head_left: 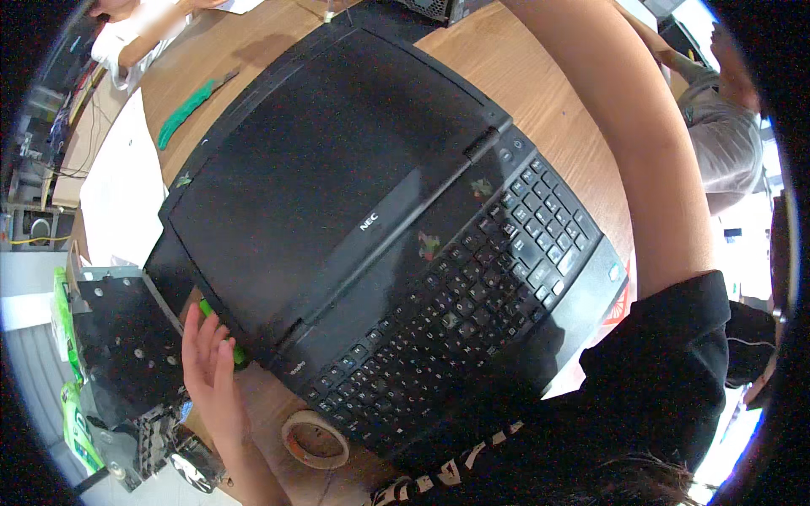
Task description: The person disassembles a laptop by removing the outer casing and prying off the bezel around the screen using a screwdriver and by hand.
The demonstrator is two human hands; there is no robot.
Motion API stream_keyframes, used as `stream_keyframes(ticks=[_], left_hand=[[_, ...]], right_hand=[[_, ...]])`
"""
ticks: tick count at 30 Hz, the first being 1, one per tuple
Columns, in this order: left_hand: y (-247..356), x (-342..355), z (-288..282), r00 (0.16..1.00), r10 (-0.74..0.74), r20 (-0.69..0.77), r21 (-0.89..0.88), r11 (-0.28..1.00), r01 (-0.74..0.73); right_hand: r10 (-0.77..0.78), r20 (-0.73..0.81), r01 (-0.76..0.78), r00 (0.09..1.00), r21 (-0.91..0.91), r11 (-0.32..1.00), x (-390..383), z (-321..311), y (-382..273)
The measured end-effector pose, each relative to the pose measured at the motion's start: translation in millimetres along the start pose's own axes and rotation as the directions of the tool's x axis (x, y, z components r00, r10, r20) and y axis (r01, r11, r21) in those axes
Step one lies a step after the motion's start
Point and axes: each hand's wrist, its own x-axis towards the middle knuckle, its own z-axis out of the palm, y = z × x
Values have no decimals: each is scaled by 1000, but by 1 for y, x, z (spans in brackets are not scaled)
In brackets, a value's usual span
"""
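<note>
A black laptop (pixel 321 194) lies opened out flat, its screen part toward the far left and its keyboard (pixel 472 304) nearer me. My left hand (pixel 211 363) is at the laptop's left side, fingers slightly curved and apart, beside a green object (pixel 205 309) partly hidden by them; I cannot tell whether it touches that object. My right forearm (pixel 641 177) reaches up past the laptop's right side, and that hand is beyond the top edge of the picture. A tape roll (pixel 316 438) lies below the keyboard's left end.
A green-handled tool (pixel 186 114) and white paper (pixel 122 185) lie on the wooden table (pixel 548 110). Dark metal equipment (pixel 126 346) stands at the lower left, a vented black case (pixel 426 8) at the top. Other people (pixel 135 42) are at the upper left and right (pixel 717 135).
</note>
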Motion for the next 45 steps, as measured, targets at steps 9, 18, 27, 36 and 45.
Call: stream_keyframes(ticks=[9, 18, 27, 36, 45], left_hand=[[-2, -1, 0, 1000, 7, 30, 35, 999, -8], [-1, 0, 0, 998, 35, 53, 66, 997, -39], [-2, 2, -4, 993, 77, 89, 129, 988, -88], [56, 37, 34, 890, 442, 111, 244, 856, -456], [125, 236, 150, 770, 551, 321, -321, 828, -459]], right_hand=[[428, -341, -538, 837, -375, 755, -10, 5, -30], [218, 52, -177, 975, -419, 890, 21, -11, 18], [189, 297, -68, 936, -375, 925, 4, -29, -10], [213, -472, -348, 856, -219, 912, -8, 8, -13], [221, -569, -279, 792, -15, 960, -9, 23, -8]])
